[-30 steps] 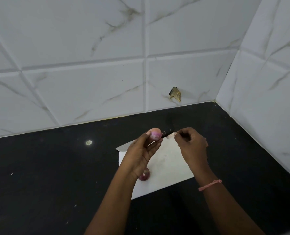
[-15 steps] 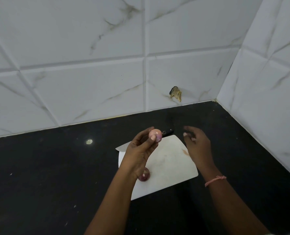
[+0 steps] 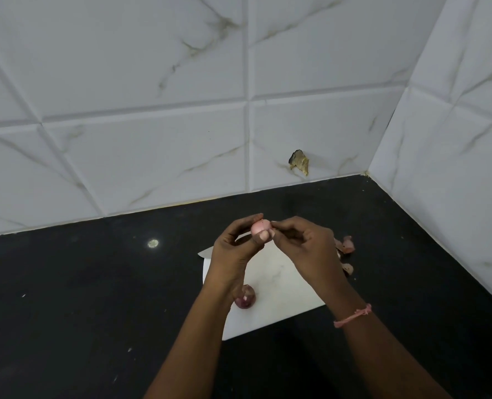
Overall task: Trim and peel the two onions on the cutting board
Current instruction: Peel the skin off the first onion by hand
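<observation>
My left hand (image 3: 234,251) holds a small pale pink onion (image 3: 259,226) up above the white cutting board (image 3: 282,295), gripping it between thumb and fingertips. My right hand (image 3: 305,246) has come in from the right, and its fingertips pinch at the skin on the onion's right side. A second, darker purple onion (image 3: 245,298) lies on the board beside my left wrist, partly hidden by it. The knife seen earlier behind the board is hidden by my hands.
Pink onion peels (image 3: 345,246) lie on the black counter (image 3: 80,298) just right of the board. White tiled walls close the back and the right side. A chipped spot (image 3: 299,162) marks the back wall.
My right hand dropped a strip of peel to the right of the board, then came back to the onion. Peels now lie on the counter there. My left hand stayed in place.
</observation>
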### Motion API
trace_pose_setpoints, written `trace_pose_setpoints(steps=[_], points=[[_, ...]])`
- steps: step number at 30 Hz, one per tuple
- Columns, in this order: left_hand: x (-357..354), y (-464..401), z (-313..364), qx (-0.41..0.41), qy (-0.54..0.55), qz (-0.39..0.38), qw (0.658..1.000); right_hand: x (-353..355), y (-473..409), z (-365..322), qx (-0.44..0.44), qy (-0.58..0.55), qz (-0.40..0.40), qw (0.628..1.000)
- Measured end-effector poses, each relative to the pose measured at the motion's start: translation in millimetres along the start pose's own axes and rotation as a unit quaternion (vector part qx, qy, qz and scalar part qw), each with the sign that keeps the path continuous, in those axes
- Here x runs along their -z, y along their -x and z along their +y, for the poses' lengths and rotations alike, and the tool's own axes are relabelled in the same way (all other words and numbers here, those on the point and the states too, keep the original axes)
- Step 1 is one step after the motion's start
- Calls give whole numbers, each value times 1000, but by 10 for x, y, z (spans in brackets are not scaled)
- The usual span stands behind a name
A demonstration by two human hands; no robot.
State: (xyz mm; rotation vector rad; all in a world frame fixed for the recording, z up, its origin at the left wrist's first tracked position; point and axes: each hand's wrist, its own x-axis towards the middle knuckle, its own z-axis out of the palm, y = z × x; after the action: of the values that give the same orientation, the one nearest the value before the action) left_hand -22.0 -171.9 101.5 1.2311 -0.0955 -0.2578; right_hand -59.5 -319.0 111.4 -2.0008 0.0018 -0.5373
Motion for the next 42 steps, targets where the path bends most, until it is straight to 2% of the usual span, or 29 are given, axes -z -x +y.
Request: trace_pose_setpoints(steps=[7, 12, 15, 19, 23, 27, 33, 37, 39, 42], points=[[1, 24, 9, -4, 4, -4, 1000, -2, -8, -15, -1, 12, 14, 1000], [4, 18, 15, 11, 41, 3, 999, -53, 20, -8, 4, 4, 54, 999], [-10, 24, 50, 10, 60, 4, 998, -98, 28, -7, -34, -34, 73, 996], [-7, 21, 106, 21, 107, 5, 994, -147, 23, 13, -114, -150, 90, 978], [-5, 21, 100, 50, 141, 16, 989, -111, -13, 38, -127, -180, 101, 970], [6, 11, 106, 95, 180, 24, 979, 18, -68, 113, -174, -207, 145, 952], [-6, -9, 105, 147, 221, 50, 963, 224, -96, 469, -260, -119, 205, 936], [-11, -14, 84, 149, 221, 42, 963, 256, -90, 682, -310, -45, 194, 930], [2, -30, 53, 132, 191, 32, 972, 230, -94, 650, -301, -21, 166, 939], [28, -49, 15, 95, 133, 19, 986, 153, -63, 381, -208, -62, 115, 969]])
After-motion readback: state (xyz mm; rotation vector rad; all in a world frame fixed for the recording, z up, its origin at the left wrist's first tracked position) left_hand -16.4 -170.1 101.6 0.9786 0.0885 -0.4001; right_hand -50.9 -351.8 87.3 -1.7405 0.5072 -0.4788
